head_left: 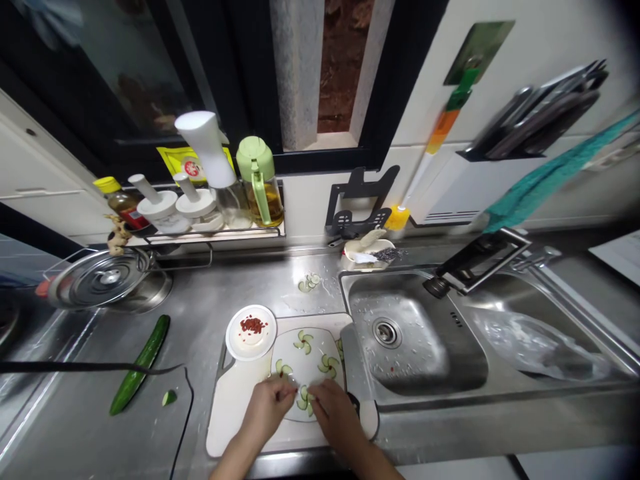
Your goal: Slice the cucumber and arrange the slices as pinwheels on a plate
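Over the near edge of a white plate (303, 357), my left hand (267, 407) is closed in a pinch, with a tiny reddish speck at its fingertips that I cannot make out. My right hand (337, 413) has its fingers together, its tips at the edge of a pinwheel of cucumber slices (303, 400) and seemingly gripping one slice. More pinwheels of curved green slices (302, 342) lie around the plate, with small red bits at some centres. A small white dish (234, 337) holding chopped red pieces (253, 325) stands at the back left of the cutting board (233, 407).
A whole cucumber (143, 363) and a cut end (169, 398) lie on the left counter, near a black cable (187, 413). Loose slices (309, 283) sit behind the board. The sink (417, 333) is to the right; bottles (260, 187) and a lidded pot (110, 280) stand behind.
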Motion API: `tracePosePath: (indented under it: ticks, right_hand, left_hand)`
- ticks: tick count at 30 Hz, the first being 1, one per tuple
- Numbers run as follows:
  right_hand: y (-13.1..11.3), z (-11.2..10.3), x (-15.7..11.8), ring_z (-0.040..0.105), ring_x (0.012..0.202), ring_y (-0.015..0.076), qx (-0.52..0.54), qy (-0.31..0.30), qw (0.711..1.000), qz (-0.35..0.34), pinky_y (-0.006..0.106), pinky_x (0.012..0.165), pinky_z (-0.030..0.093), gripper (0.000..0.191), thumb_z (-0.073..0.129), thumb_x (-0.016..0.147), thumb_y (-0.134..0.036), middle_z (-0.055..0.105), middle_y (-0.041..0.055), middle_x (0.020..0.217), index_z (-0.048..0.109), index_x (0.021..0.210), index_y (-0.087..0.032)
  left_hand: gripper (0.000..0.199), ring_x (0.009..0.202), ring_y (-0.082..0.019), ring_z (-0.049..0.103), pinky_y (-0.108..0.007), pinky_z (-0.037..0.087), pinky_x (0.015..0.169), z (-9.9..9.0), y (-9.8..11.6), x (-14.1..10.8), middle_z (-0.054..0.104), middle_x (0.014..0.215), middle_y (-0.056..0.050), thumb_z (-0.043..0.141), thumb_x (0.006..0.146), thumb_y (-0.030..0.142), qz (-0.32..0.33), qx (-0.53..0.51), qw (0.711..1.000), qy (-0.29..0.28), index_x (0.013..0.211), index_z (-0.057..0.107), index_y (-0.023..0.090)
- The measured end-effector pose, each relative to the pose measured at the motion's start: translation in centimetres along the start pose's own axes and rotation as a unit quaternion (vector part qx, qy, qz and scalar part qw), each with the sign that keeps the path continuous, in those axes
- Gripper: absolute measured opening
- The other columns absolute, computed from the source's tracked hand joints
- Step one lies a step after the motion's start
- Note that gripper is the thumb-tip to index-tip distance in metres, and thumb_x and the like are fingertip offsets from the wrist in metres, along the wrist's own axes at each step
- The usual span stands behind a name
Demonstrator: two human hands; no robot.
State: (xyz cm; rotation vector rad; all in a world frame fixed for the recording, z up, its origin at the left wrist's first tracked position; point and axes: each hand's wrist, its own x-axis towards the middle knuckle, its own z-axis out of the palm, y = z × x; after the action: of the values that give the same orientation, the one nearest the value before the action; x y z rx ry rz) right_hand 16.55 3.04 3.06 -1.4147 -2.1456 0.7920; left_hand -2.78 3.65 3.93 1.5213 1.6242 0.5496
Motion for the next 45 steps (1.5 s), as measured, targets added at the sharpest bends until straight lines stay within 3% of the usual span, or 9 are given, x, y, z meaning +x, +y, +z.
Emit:
tracePosePath:
  ticks: [5, 12, 15, 21, 26, 45]
  right_hand:
    - [-0.5, 0.3, 0.0, 0.057, 0.083, 0.0179, 0.016, -0.074, 0.997, 0.028, 0.028, 0.074, 0.044, 0.018, 0.049, 0.083, -0.009, 0.061, 0.0036, 0.082, 0.063, 0.086, -0.019]
    - [-0.8, 0.0, 0.3, 0.057, 0.078, 0.0166, 0.013, -0.077, 0.995, 0.059, 0.027, 0.072, 0.041, 0.015, 0.051, 0.085, -0.012, 0.060, 0.0016, 0.075, 0.059, 0.074, -0.019]
    - [-0.9, 0.0, 0.4, 0.057, 0.075, 0.0159, 0.022, -0.067, 0.995, 0.068, 0.026, 0.070, 0.041, 0.017, 0.050, 0.085, -0.012, 0.059, 0.0008, 0.073, 0.059, 0.072, -0.019]
    - [-0.8, 0.2, 0.6, 0.056, 0.065, 0.0149, 0.043, -0.040, 0.984, 0.165, 0.026, 0.063, 0.038, 0.018, 0.049, 0.082, -0.015, 0.060, -0.0001, 0.066, 0.060, 0.069, -0.019]
    - [-0.7, 0.5, 0.9, 0.056, 0.062, 0.0146, 0.044, -0.030, 0.977, 0.207, 0.025, 0.060, 0.036, 0.021, 0.049, 0.080, -0.016, 0.061, -0.0009, 0.062, 0.058, 0.062, -0.020]
    - [-1.2, 1.2, 1.3, 0.059, 0.065, 0.0152, -0.005, -0.062, 0.969, 0.238, 0.025, 0.061, 0.034, 0.020, 0.052, 0.080, -0.012, 0.064, 0.0000, 0.064, 0.059, 0.062, -0.020]
  left_hand:
    - [0.018, 0.058, -0.011, 0.052, -0.020, 0.034, 0.057, 0.7, 1.7, -0.5, 0.058, 0.057, 0.002, 0.053, 0.072, 0.015, 0.007, 0.026, 0.997, -0.068, 0.057, 0.063, 0.018]
    - [0.018, 0.061, -0.011, 0.053, -0.020, 0.033, 0.058, 0.8, 2.2, -0.2, 0.061, 0.058, 0.002, 0.055, 0.069, 0.011, 0.014, 0.024, 0.994, -0.106, 0.057, 0.065, 0.018]
    - [0.016, 0.063, -0.012, 0.054, -0.021, 0.035, 0.061, 0.9, 1.9, -0.2, 0.063, 0.062, 0.001, 0.056, 0.069, 0.012, 0.016, 0.013, 0.995, -0.100, 0.060, 0.067, 0.018]
    - [0.014, 0.065, -0.013, 0.055, -0.022, 0.038, 0.063, 1.3, 1.2, -0.4, 0.063, 0.064, 0.000, 0.056, 0.072, 0.016, 0.021, -0.005, 0.996, -0.084, 0.064, 0.068, 0.018]
    - [0.016, 0.067, -0.014, 0.057, -0.022, 0.039, 0.064, 1.7, 1.2, -0.5, 0.063, 0.065, -0.001, 0.055, 0.073, 0.016, 0.026, 0.007, 0.997, -0.069, 0.062, 0.066, 0.018]
    - [0.018, 0.068, -0.015, 0.059, -0.023, 0.042, 0.066, 2.3, 0.8, -0.7, 0.065, 0.065, -0.002, 0.055, 0.076, 0.020, 0.015, 0.024, 0.999, -0.037, 0.060, 0.064, 0.019]
